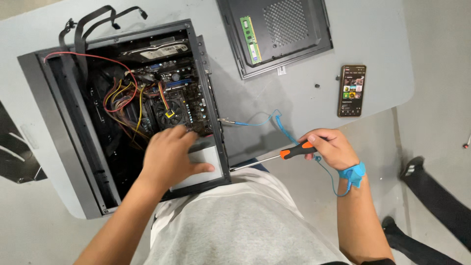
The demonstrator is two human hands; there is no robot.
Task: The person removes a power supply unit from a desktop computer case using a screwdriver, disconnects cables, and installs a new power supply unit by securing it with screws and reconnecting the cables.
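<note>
Left hand (169, 157) lies flat, fingers spread, gripping nothing, on the pale power supply (198, 164) inside the open PC case (64, 132) on the table (304, 59); right hand (331, 147) closed around an orange-handled screwdriver (274, 157), tip touching the case edge; blue wrist strap (354, 174), phone (352, 91) nearby
</note>
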